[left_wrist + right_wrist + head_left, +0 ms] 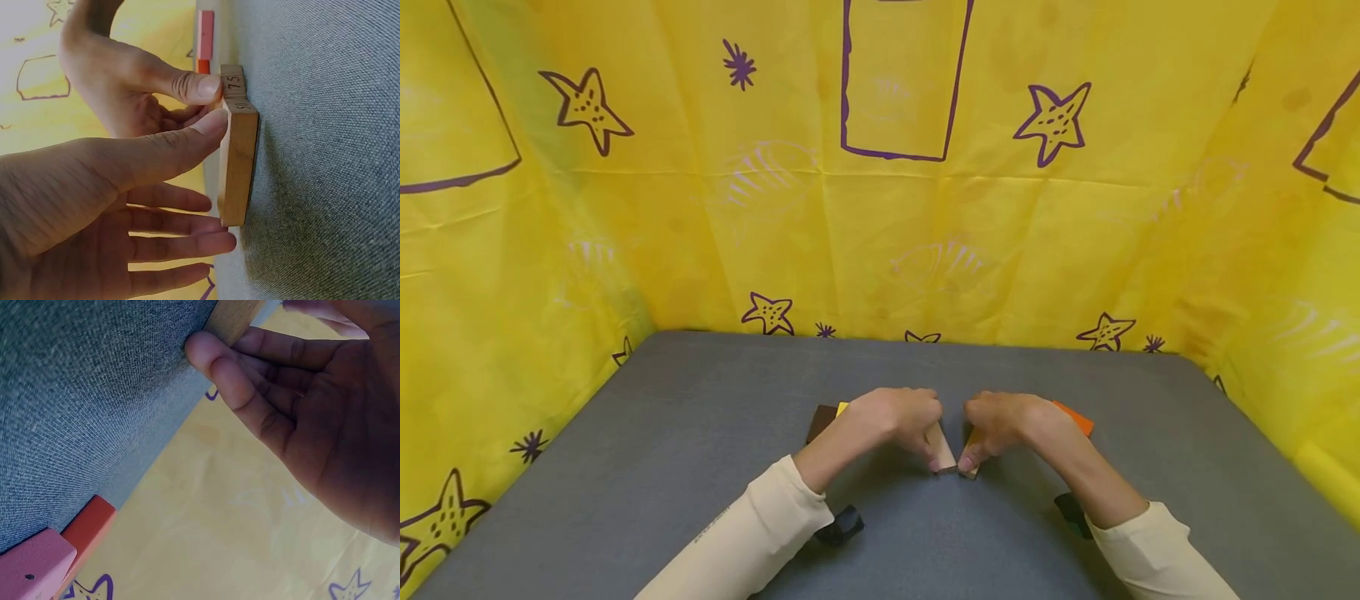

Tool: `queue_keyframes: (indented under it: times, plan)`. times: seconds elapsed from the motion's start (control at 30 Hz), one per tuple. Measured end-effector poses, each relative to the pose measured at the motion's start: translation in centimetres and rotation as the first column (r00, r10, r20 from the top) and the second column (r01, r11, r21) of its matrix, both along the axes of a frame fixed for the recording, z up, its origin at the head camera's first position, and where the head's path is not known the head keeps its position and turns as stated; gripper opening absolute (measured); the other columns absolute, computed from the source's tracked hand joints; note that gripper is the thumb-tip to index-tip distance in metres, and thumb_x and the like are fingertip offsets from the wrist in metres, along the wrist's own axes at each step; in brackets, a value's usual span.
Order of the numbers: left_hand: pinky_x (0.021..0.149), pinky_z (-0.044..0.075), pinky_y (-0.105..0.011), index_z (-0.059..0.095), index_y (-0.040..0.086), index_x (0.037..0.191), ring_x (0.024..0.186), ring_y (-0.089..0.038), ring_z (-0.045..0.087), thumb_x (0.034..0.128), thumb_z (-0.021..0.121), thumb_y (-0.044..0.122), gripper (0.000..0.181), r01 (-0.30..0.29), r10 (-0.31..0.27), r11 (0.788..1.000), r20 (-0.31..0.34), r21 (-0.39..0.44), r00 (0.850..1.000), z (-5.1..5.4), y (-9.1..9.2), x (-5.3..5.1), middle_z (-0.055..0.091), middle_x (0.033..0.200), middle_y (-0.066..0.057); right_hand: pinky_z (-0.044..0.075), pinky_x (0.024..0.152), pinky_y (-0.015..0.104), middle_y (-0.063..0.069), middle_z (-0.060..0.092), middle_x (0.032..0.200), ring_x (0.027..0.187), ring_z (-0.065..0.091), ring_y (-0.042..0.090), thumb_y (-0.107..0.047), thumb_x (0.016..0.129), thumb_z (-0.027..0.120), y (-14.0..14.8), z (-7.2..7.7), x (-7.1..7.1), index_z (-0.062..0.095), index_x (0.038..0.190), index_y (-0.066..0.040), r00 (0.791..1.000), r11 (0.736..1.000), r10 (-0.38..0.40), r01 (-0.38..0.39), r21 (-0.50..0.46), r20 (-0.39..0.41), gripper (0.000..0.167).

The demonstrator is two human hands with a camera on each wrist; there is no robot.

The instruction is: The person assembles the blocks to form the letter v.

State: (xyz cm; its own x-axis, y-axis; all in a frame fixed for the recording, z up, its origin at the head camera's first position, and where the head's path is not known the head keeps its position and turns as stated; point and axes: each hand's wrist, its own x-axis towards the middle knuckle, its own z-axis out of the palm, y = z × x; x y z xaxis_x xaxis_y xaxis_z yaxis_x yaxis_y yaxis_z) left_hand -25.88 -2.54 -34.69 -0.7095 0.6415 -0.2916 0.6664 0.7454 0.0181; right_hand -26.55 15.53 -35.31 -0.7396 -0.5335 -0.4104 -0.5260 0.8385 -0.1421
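Observation:
Between its thumb and fingertips my left hand [906, 417] holds a plain wooden block [239, 162] by its two ends. The end face towards the left wrist camera bears dark printed figures, partly covered by the thumb. My right hand [1000, 421] pinches a second wooden block [232, 81], marked 75, with its thumb on the near end. The blocks touch or nearly touch at their near ends and spread apart away from me, in a V on the grey table. In the right wrist view the right fingers [250, 381] reach the block's far end.
Beyond the left wrist lie a dark brown block [822, 423] and a yellow block [842, 407]. Past the right hand are an orange block [1075, 417] and a pink block [37, 565]. Yellow patterned cloth [880, 217] walls in the grey table [700, 375]. Black devices [842, 527] hang under both wrists.

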Motion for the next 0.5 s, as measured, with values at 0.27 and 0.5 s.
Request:
queue_keyframes:
  times: [0.27,0.5]
  plan:
    - [0.096,0.054,-0.026,0.075,0.012,0.126,0.109,-0.012,0.064,0.088,0.084,0.04,0.048,0.096,-0.097,0.995,0.094,0.024,0.991,1.5,-0.9,0.5,0.068,0.126,0.001,0.043,0.068,0.033,-0.002,0.058,0.078,0.072,0.051,0.016,-0.043,0.083,0.087,0.0,0.0,0.2,0.069,0.086,-0.011,1.0,1.0,-0.009,0.009,-0.007,0.005,0.037]
    - [0.121,0.041,-0.03,0.063,0.021,0.146,0.148,-0.014,0.048,0.0878,0.085,0.039,0.065,0.154,-0.129,0.984,0.243,-0.086,0.961,2.7,-1.3,1.2,0.05,0.16,0.006,0.042,0.067,0.033,-0.003,0.058,0.076,0.071,0.05,0.015,-0.044,0.083,0.087,0.1,-0.1,0.0,0.069,0.081,-0.012,1.0,1.0,-0.011,0.011,-0.006,0.003,0.036]
